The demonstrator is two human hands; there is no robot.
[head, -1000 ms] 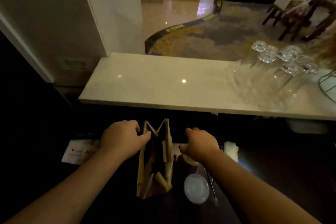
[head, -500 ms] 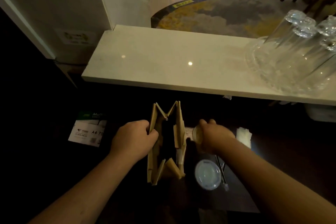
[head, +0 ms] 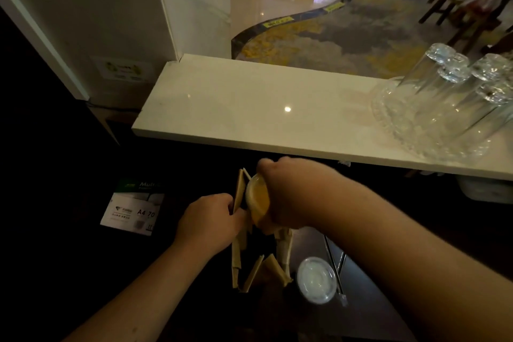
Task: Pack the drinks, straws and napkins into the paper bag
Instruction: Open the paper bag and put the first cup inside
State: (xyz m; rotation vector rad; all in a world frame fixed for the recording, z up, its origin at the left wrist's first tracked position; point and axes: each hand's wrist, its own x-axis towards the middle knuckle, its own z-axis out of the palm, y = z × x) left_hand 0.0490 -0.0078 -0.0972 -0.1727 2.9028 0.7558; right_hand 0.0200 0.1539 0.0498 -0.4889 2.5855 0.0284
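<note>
Since the last frame, your right hand [head: 288, 197] has lifted the orange drink [head: 257, 201] and holds it gripped, tilted, over the bag [head: 261, 272] mouth. Your left hand [head: 211, 221] pinches the bag's left rim open. A lidded cup [head: 316, 279] and straws [head: 334, 261] lie right of it on the dark worktop [head: 369, 300]. A paper pack [head: 133, 207] at left reads "A4 70".

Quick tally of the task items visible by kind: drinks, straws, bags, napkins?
Drinks: 2, an orange cup held in the right hand over the bag, and a lidded cup standing on the dark counter.
Straws: 2 thin ones, as far as the dim light shows.
Paper bags: 1, held open by the left hand.
Napkins: 0 visible.
Total: 5
</note>
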